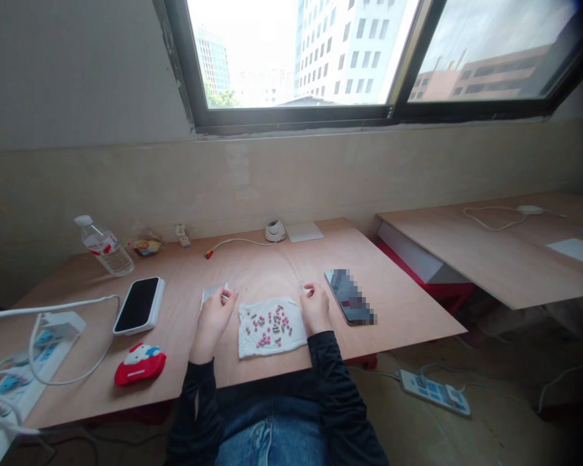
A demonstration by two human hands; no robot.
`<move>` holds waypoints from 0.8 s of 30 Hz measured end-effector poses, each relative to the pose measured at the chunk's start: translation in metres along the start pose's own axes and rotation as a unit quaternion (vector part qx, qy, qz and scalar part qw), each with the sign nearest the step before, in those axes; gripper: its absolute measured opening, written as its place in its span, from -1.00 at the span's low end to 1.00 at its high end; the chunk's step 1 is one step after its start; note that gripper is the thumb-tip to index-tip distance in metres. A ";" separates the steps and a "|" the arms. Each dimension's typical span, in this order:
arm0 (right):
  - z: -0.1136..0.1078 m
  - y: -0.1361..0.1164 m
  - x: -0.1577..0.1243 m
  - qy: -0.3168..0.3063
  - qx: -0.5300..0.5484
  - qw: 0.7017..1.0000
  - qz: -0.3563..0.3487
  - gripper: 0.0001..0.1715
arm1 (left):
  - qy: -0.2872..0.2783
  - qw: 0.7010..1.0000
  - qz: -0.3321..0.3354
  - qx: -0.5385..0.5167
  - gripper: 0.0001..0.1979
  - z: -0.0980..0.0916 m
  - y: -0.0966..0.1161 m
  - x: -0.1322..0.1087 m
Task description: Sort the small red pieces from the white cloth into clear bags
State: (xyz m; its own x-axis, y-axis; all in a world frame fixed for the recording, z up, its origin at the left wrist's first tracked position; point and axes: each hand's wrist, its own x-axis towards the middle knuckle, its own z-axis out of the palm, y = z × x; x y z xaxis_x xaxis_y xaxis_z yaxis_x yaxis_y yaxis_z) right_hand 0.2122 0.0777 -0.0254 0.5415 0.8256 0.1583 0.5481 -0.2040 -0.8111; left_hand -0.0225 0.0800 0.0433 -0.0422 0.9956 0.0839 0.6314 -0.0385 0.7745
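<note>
Left grip (214, 320) and right grip (315, 308) look narrow, contents unclear; cloth (298, 338) is flanked by dark phone (343, 299) (two o'clock) and red pouch (140, 372) (eight).

One cloth (247, 348); one bottle (109, 251); two tables (393, 294)

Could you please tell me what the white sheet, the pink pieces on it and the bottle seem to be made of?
White sheet: matte cloth or perhaps tissue, judging by its creases and uneven edges. Pink pieces: possibly plastic, from their even colour, but too small to be sure; finish unclear. Bottle: probably clear, glossy plastic, being see-through with highlights.
</note>
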 end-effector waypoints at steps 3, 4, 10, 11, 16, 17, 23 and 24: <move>-0.004 -0.014 -0.001 -0.001 0.046 0.999 -0.023 -0.67 | -0.015 0.997 0.036 -0.071 -0.73 0.016 0.010 -0.002; -0.007 -0.021 -0.002 -0.009 0.074 0.997 -0.037 -0.67 | -0.025 0.993 0.040 -0.106 -0.73 0.022 0.014 -0.003; -0.022 -0.068 -0.025 -0.141 0.276 0.942 -0.130 -0.74 | -0.093 0.956 0.034 -0.276 -0.61 0.036 0.037 -0.010; -0.023 -0.075 -0.031 -0.161 0.290 0.933 -0.141 -0.75 | -0.096 0.950 0.038 -0.294 -0.61 0.035 0.041 -0.011; -0.022 -0.098 -0.048 -0.222 0.377 0.888 -0.143 -0.77 | -0.065 0.934 0.090 -0.340 -0.73 0.022 0.053 -0.015; -0.022 -0.100 -0.050 -0.235 0.401 0.875 -0.132 -0.81 | -0.061 0.932 0.097 -0.343 -0.74 0.020 0.054 -0.015; -0.030 -0.102 -0.047 -0.285 0.521 0.804 -0.015 -0.74 | -0.089 0.927 0.080 -0.356 -0.74 0.012 0.057 -0.019; -0.031 -0.102 -0.047 -0.298 0.537 0.789 0.001 -0.72 | -0.093 0.927 0.078 -0.355 -0.74 0.011 0.058 -0.020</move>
State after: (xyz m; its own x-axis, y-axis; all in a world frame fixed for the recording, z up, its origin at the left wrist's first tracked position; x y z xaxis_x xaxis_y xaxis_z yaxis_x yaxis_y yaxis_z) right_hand 0.1508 0.0432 0.0679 -0.0291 0.9920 0.1232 -0.4817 0.0941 -0.8713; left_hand 0.0237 0.0591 0.0797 0.1836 0.9679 0.1716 -0.0536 -0.1644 0.9849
